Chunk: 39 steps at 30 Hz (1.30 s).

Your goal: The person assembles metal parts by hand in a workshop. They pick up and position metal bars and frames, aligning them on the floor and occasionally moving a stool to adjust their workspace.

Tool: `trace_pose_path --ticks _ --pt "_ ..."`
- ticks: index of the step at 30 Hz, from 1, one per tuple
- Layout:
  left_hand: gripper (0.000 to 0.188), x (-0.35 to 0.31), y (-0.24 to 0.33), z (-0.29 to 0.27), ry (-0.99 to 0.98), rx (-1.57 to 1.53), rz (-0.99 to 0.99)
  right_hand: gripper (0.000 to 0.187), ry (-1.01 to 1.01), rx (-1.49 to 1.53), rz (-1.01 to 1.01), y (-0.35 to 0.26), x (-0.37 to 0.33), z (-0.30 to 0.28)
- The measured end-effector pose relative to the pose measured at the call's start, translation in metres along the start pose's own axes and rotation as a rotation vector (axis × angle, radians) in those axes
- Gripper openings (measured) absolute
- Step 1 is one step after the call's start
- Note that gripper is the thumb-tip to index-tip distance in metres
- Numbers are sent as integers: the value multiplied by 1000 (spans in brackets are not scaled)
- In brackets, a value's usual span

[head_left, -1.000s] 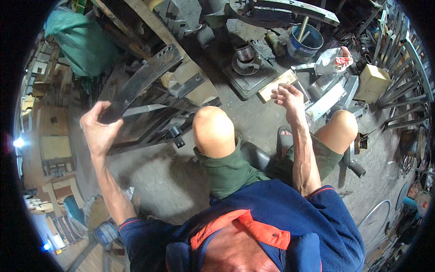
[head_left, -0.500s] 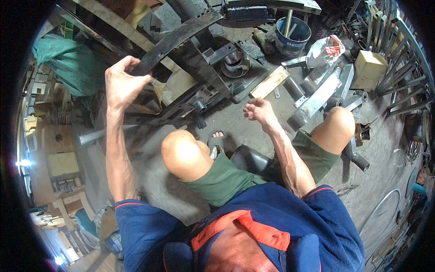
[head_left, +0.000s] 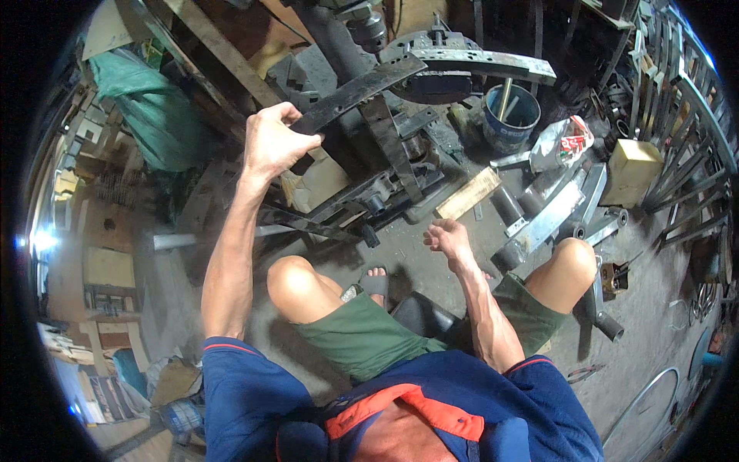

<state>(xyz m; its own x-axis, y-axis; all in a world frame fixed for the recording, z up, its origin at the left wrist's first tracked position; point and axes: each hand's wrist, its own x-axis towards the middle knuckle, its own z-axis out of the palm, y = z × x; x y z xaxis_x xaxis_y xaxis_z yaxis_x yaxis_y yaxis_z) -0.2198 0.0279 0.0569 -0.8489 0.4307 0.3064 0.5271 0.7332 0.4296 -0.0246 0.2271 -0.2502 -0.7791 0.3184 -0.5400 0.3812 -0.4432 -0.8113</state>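
Note:
My left hand pinches the near end of a flat black metal bar between thumb and fingers. Holes run along the bar, which slants up and to the right over a dark machine frame. Its far end lies close to a curved, perforated metal strip on the machine; I cannot tell whether they touch. Over the floor between my knees, my right hand has its fingers curled in, and nothing shows in it. A wooden block is just beyond that hand.
A blue bucket with rods in it stands beyond the block. Metal tubes, a plastic bag and a yellowish box crowd the right side. Metal frames lean at far right. Green sheeting hangs at left.
My left hand has carried the black bar right and forward, bringing its far end closer to the curved strip. The view has tilted up, showing more of the machine. My right hand remains curled.

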Motion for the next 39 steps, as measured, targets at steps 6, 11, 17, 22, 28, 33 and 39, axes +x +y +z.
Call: trace_pose_path --ticks 6,11,17,22,28,33,39 --pt "37 9 -20 1 45 87 67 34 117 -193 -371 -13 8 29" --pt "39 6 -13 5 26 36 -1 36 236 -373 -779 -88 -15 73" --pt "40 17 -26 5 25 40 6 36 -38 -513 -642 -84 -24 97" --pt "49 38 -32 9 53 39 51 35 31 -642 -431 -15 6 61" --pt "51 35 -36 11 3 25 -20 37 19 -495 -531 -76 -40 46" --pt "52 26 -26 3 -9 42 -87 36 42 -560 -827 -133 -52 55" --pt "46 22 -34 6 28 21 -64 33 -192 -595 -768 -160 -78 111"
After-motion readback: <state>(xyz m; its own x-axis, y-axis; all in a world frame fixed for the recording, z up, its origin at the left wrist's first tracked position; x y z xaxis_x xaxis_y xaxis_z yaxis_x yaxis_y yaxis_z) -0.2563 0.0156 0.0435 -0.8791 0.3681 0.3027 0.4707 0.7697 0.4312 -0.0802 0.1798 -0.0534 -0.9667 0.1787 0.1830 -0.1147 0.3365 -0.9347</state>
